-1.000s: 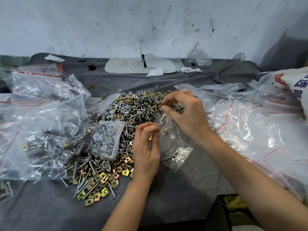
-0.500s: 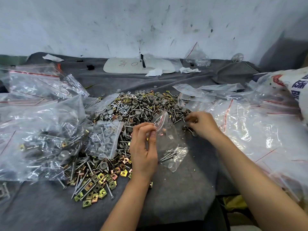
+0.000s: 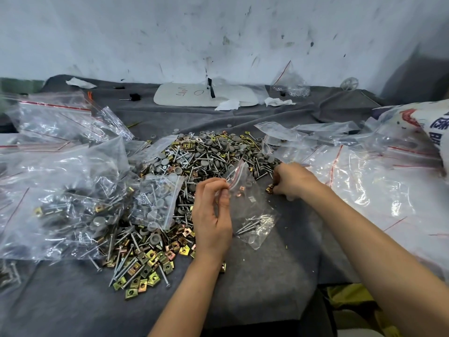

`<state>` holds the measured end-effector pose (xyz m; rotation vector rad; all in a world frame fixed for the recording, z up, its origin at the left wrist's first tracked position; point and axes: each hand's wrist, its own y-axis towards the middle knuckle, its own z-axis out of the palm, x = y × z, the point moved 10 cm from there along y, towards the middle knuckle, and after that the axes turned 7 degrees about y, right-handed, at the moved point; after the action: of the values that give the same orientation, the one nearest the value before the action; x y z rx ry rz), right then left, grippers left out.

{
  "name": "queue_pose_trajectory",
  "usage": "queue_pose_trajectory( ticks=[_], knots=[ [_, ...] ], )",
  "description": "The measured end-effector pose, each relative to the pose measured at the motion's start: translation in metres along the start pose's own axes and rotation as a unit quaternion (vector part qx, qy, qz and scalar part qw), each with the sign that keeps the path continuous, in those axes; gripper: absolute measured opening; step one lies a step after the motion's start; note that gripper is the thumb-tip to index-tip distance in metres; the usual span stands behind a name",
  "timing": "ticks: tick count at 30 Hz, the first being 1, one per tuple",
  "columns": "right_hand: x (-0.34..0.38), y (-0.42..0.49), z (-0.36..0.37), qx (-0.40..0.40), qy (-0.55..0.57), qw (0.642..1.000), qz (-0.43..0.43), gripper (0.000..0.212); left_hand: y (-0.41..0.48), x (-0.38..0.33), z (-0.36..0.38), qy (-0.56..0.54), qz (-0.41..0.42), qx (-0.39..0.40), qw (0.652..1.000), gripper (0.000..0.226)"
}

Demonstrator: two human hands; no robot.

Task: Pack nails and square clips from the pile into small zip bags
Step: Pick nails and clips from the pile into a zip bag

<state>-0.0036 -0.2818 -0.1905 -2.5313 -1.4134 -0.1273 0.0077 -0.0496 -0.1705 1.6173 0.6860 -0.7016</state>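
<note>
Head view: your left hand [image 3: 211, 215] pinches the zip bag [image 3: 255, 205] by its mouth, nails [image 3: 250, 224] inside. Your right hand [image 3: 295, 181] curls round square clips [image 3: 269, 190] at the pile [image 3: 206, 159] edge. Next, likely, feed them into the narrow opening.

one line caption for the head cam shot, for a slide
Left hand holds a small zip bag by its mouth while the right hand grips square clips at the pile.
</note>
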Motion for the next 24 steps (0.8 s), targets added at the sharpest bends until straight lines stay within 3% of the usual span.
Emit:
queue_pose_trajectory(
  ticks=[4, 11, 16, 24],
  knots=[
    [0.0, 0.0, -0.008, -0.028, 0.055, 0.998, -0.01, 0.002, 0.0, 0.0, -0.001, 0.003, 0.002, -0.002, 1.0, 0.011],
    [0.006, -0.001, -0.033, -0.14, 0.185, 0.971, -0.063, 0.019, 0.0, 0.0, -0.001, 0.001, 0.0, -0.006, 1.0, 0.012],
    [-0.009, 0.006, -0.006, -0.065, 0.112, 0.992, 0.007, 0.016, 0.0, 0.003, -0.001, -0.007, -0.008, -0.003, 1.0, 0.012],
    [-0.024, 0.003, -0.002, -0.064, 0.062, 0.994, 0.067, 0.02, -0.001, 0.004, -0.001, -0.003, -0.01, -0.001, 1.0, 0.012]
  ],
)
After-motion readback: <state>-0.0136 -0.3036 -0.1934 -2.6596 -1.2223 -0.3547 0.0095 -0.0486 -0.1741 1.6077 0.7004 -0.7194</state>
